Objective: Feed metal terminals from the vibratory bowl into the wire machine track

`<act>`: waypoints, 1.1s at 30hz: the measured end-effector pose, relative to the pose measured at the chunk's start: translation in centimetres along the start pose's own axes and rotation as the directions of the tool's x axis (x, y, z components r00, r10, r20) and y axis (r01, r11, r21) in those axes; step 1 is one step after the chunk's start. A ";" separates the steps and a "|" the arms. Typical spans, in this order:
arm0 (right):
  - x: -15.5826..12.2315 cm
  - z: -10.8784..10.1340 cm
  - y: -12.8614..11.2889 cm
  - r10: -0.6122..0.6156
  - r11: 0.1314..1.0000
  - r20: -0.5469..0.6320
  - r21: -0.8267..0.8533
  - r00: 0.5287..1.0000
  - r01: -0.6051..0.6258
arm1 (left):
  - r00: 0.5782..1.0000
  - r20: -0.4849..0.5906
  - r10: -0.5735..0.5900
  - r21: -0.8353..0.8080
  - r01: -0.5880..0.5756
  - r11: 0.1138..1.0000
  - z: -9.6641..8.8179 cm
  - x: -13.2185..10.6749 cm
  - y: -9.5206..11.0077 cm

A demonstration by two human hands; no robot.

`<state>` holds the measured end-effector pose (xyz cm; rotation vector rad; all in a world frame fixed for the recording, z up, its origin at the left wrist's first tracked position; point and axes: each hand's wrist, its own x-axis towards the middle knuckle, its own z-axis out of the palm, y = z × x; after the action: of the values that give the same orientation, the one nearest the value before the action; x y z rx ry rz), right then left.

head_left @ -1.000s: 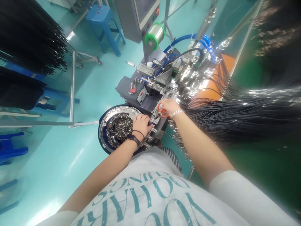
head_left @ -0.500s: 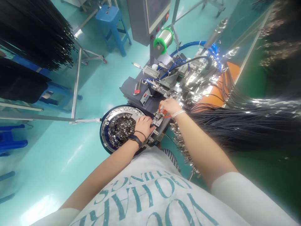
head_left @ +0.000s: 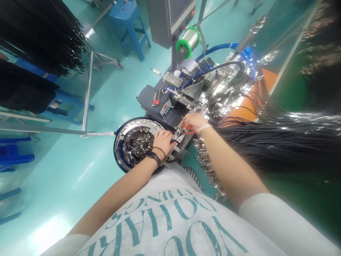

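Observation:
My right hand (head_left: 195, 121) is closed round an orange-handled hand tool (head_left: 186, 128), held over the metal feed track (head_left: 179, 136) of a machine. My left hand (head_left: 162, 140), with a dark wristband, rests curled on the edge of the round vibrating bowl (head_left: 125, 135), its fingertips touching the track. The bowl holds a heap of small shiny metal clips (head_left: 136, 144). What the left fingers hold, if anything, is hidden.
Behind the track stands the machine (head_left: 210, 85) with blue air hoses, a wire spool on a green reel (head_left: 186, 42) and a grey control box. Bundles of black cables (head_left: 266, 138) with metal ends lie to the right. A blue stool (head_left: 130, 25) and steel racks stand left.
The camera has shifted slightly, moving the scene right and down. Both hands stay at the feed track; the right hand with the tool has barely shifted.

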<state>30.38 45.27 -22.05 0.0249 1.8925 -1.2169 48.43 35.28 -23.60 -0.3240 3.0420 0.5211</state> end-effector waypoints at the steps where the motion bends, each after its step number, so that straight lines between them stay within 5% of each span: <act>1: -0.2 -0.1 0.1 0.004 1.000 -0.008 0.018 1.000 -0.004 | 1.000 0.000 -0.002 0.001 0.002 1.000 0.0 0.0 0.0; 15: 1.2 -0.3 1.5 -0.019 0.997 -0.044 0.071 0.999 0.022 | 1.000 0.007 -0.005 0.028 0.005 1.000 0.2 0.3 -0.1; 20: -2.1 -0.2 4.7 -0.039 0.973 -0.262 0.209 0.964 0.096 | 1.000 0.012 -0.024 0.033 0.024 0.999 0.0 0.4 0.1; 25: -5.1 2.2 8.5 0.038 0.876 -0.450 0.444 0.892 0.187 | 1.000 0.017 -0.022 0.040 0.021 0.999 0.0 0.5 0.1; 29: -5.7 3.5 9.7 0.081 0.826 -0.482 0.523 0.873 0.211 | 1.000 0.004 -0.001 0.046 0.001 0.999 0.0 0.5 -0.1; 33: -5.9 2.5 8.7 -0.059 0.871 -0.473 0.406 0.879 0.276 | 1.000 0.011 0.003 0.048 -0.003 0.999 0.1 0.5 -0.1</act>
<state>39.47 50.31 -24.87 0.4396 1.9627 -1.9022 47.93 35.07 -23.74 -0.3133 3.0395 0.4474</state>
